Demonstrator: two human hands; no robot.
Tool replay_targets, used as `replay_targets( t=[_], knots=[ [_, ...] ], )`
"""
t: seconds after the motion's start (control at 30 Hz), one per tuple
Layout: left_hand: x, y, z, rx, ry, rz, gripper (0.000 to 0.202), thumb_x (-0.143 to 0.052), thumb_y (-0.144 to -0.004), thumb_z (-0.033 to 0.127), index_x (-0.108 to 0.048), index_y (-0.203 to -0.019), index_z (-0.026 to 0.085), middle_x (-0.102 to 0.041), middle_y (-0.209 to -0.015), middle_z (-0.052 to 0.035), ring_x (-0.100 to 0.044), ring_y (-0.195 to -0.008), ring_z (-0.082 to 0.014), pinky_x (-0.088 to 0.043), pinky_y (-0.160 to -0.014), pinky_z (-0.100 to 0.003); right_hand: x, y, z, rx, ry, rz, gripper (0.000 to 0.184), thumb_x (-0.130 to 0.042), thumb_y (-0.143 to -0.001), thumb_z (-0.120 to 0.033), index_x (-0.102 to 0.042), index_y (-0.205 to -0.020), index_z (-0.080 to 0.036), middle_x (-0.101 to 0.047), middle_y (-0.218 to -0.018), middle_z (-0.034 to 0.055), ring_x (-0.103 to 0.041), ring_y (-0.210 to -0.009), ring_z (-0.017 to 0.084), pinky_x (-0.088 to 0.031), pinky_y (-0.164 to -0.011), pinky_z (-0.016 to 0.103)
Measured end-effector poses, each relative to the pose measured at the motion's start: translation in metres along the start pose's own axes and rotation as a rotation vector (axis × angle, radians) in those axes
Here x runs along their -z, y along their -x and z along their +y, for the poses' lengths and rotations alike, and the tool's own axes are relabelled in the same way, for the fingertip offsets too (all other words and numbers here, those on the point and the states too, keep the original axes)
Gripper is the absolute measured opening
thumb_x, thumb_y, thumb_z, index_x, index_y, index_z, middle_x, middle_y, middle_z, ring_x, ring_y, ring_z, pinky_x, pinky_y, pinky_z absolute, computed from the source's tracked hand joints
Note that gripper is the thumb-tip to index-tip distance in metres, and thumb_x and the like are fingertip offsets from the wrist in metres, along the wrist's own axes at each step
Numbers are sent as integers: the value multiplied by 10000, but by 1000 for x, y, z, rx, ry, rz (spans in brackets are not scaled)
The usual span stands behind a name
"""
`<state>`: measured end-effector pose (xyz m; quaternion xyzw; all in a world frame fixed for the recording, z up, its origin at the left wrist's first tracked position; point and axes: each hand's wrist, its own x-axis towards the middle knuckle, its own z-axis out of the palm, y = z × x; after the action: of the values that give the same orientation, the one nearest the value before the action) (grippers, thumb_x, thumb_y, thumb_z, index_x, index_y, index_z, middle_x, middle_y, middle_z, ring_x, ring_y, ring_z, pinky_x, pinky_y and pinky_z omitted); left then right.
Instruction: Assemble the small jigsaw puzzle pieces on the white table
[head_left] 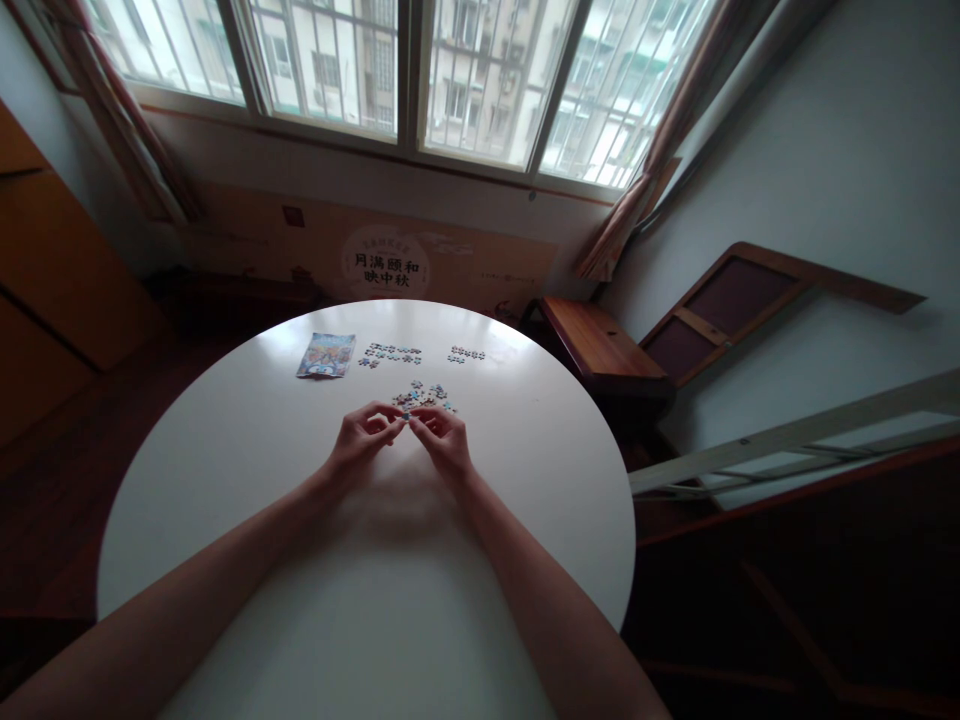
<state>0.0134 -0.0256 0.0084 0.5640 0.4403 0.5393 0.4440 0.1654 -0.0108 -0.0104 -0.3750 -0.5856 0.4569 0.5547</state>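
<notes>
In my head view, a flat printed packet point(327, 356) lies left of the frame's upper centre, its colourful picture facing up; whether anything is inside, I cannot tell. Just right of it sit rows of puzzle pieces point(391, 354), with a smaller group of pieces point(471, 353) further right. A loose pile of pieces point(438, 391) lies near the middle of the frame, just beyond my fingers.

All these rest on a round white surface point(225, 480). Barred windows point(480, 80) run along the top of the frame, above a printed panel point(386, 268), and a wooden bench point(607, 340) stands right of centre.

My forearms reach up from the lower corners. At the frame's centre, my left hand point(363, 432) and right hand point(444, 432) meet, thumbs and fingertips pinching one small puzzle piece point(406, 416) between them.
</notes>
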Motion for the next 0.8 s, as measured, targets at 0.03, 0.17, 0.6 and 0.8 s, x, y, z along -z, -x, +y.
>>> replay_targets(
  t=[0.03,0.17,0.6,0.8],
  knots=[
    [0,0,0,-2,-1,-2,256,-717,-702,330,-655,-850,131,-633,-748,-25,-539,-569,-99,-453,-530,-228,0,0,0,-1,-2,0,210,-670,-748,-363,-683,-863,-188,-670,-803,41,-573,-628,126,-453,-568,248],
    [1,-1,-3,-19,-2,-15,237,-707,-710,330,-654,-834,135,-636,-772,-30,-540,-580,-100,-452,-532,-228,0,0,-2,-2,2,-4,200,-674,-738,-360,-676,-831,-183,-659,-765,33,-563,-612,122,-448,-564,247],
    [0,1,3,0,44,-49,222,-718,-690,322,-660,-790,133,-616,-716,-24,-516,-574,-101,-448,-539,-228,2,0,-5,-48,-24,-43,233,-683,-710,-389,-646,-799,-177,-635,-716,16,-558,-605,118,-433,-543,230],
    [-1,1,8,13,60,-50,220,-719,-681,323,-663,-776,134,-605,-689,-21,-511,-570,-102,-456,-546,-234,1,0,-9,-81,-77,-64,234,-696,-689,-384,-630,-774,-176,-615,-697,11,-545,-590,114,-426,-531,230]
  ],
)
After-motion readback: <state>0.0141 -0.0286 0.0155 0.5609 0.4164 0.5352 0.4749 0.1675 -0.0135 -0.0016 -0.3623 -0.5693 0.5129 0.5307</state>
